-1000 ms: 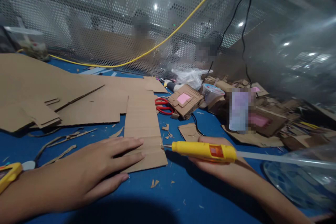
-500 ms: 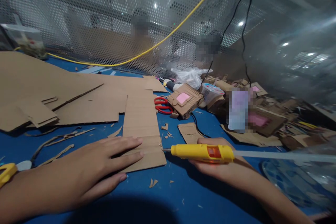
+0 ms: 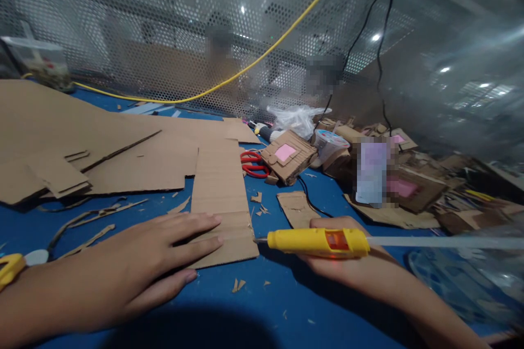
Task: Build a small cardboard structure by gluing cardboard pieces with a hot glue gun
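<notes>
A long cardboard strip (image 3: 221, 185) lies on the blue table, its near end between my two hands. My left hand (image 3: 164, 251) rests on that near end, palm down, fingers apart and holding nothing. In my right hand (image 3: 339, 267) is a yellow glue gun (image 3: 319, 242), with a clear glue stick (image 3: 429, 242) coming out of its back. The gun's metal tip is at the strip's right edge, close to the near corner; whether it touches cannot be made out. Most fingers of my right hand are hidden behind the gun.
Large cardboard sheets (image 3: 143, 161) spread over the left. Red-handled scissors (image 3: 254, 164) and a cardboard box with a pink square (image 3: 289, 155) lie beyond the strip. A yellow cable (image 3: 245, 70) crosses before the mesh. Yellow handles (image 3: 10, 271) show at the left edge.
My right hand and the glue gun have moved slightly nearer to me and a little to the right, the tip shifting along the strip's edge. My left hand stays in place.
</notes>
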Demonstrator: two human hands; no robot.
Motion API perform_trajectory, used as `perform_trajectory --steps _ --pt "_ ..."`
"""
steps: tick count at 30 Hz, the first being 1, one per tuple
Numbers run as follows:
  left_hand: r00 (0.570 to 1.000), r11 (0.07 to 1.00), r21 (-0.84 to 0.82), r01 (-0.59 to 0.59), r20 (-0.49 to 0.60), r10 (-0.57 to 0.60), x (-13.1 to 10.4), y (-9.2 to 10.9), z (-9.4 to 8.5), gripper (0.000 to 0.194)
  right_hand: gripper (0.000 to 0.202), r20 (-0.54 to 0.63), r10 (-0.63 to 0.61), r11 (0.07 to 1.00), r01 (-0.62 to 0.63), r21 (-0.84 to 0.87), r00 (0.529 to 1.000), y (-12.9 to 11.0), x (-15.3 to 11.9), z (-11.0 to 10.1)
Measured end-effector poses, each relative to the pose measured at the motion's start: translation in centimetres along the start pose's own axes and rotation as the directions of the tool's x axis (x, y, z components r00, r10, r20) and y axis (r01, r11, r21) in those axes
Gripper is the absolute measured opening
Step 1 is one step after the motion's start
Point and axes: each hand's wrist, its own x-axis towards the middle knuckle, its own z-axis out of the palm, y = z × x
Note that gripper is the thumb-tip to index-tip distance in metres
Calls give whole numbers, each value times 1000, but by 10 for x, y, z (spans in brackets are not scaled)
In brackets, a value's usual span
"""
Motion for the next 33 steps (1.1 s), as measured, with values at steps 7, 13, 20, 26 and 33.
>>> perform_trajectory --steps 7,13,20,26,33 --pt "998 998 20 -58 12 58 1 -3 -3 54 25 8 41 999 -41 25 999 -5 3 -2" --pt "1000 1000 17 11 -29 -11 0 2 -2 45 28 -81 89 994 -83 68 993 -3 2 -5" --pt "1000 1000 12 0 -16 0 0 1 -2 46 30 14 37 997 -38 62 999 3 2 -3" --pt "997 999 7 50 -57 -49 -2 8 5 42 27 -45 43 995 -39 89 998 1 2 0" --pt "996 997 10 71 -51 -71 -3 7 5 43 28 -44 63 998 -62 13 997 0 3 0"
